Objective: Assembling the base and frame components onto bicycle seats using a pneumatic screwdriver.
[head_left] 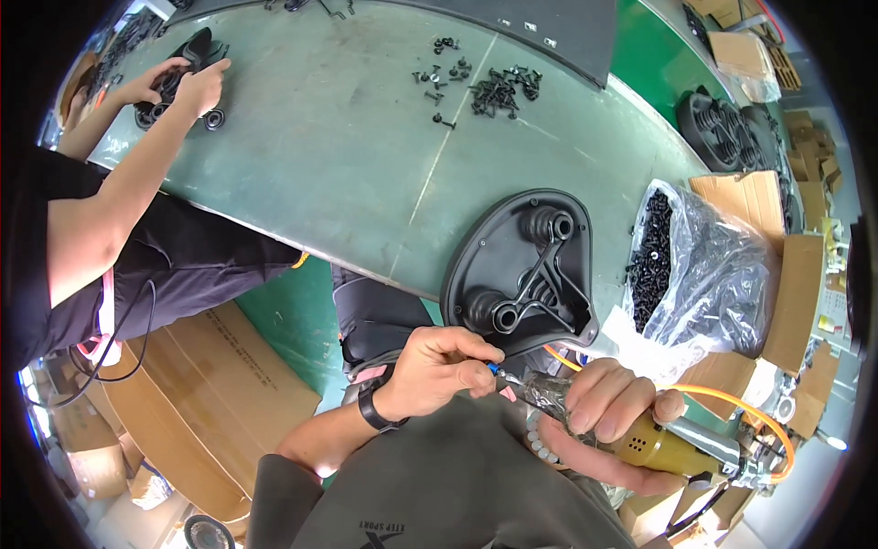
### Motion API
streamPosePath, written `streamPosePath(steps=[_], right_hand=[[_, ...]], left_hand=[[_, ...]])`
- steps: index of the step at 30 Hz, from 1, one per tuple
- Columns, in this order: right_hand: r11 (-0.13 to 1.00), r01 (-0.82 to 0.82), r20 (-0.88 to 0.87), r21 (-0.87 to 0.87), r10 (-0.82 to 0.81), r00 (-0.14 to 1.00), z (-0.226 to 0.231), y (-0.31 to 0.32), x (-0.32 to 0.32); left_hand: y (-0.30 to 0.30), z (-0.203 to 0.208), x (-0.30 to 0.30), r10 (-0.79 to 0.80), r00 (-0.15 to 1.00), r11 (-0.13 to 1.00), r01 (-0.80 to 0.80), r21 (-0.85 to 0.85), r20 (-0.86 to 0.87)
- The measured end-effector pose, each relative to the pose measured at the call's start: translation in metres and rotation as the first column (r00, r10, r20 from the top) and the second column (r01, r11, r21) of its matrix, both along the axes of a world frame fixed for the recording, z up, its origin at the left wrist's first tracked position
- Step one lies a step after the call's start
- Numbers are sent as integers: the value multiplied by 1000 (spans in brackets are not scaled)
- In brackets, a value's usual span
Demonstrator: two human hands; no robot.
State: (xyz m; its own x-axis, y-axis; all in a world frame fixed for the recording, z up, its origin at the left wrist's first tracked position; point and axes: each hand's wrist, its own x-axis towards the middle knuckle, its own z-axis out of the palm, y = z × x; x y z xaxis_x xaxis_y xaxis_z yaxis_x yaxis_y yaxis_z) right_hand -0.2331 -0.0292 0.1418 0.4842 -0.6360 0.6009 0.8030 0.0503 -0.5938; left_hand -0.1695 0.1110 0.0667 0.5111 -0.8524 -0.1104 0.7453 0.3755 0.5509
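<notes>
My right hand [608, 412] wraps round a yellow air screwdriver [647, 446] with a clear-wrapped front end. The tool lies slantwise in front of my body, its nose toward my left hand. My left hand [448, 373], a black band on its wrist, pinches the small blue-collared screwdriver bit [495, 369] between thumb and fingers; whether a screw is there too I cannot make out. Just beyond both hands, at the table's near edge, rests a black molded plastic housing [480, 242]. Inside it sit a black link arm [533, 274] and round ribbed parts.
Loose black screws [498, 94] are scattered over the green table [320, 137]. At right, a cardboard box [794, 302] holds a plastic bag of black screws [651, 261]. An orange hose [764, 416] curves off the tool. Far left, a co-worker's hands [197, 90] handle a black part.
</notes>
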Motion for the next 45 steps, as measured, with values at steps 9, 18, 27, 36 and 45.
streamPosePath(steps=[9,18,27,36,45], right_hand=[[991,24,-30,-132,-28,999,7,-17,-22],[990,54,-67,-130,-63,996,-6,-45,-41],[994,-39,-123,-100,27,992,-10,-52,-35],[958,-177,-202,-225,132,970,-29,-49,-7],[977,-207,-424,53,210,881,-45,-29,6]], left_hand=[[6,-14,6,-65,648,792,-429,434,759],[-34,-38,28,-329,99,852,-398,340,939],[-48,-30,10,-387,183,769,-476,426,904],[-45,-41,8,-296,260,791,-472,389,919],[-45,-50,16,-203,259,830,-466,306,944]])
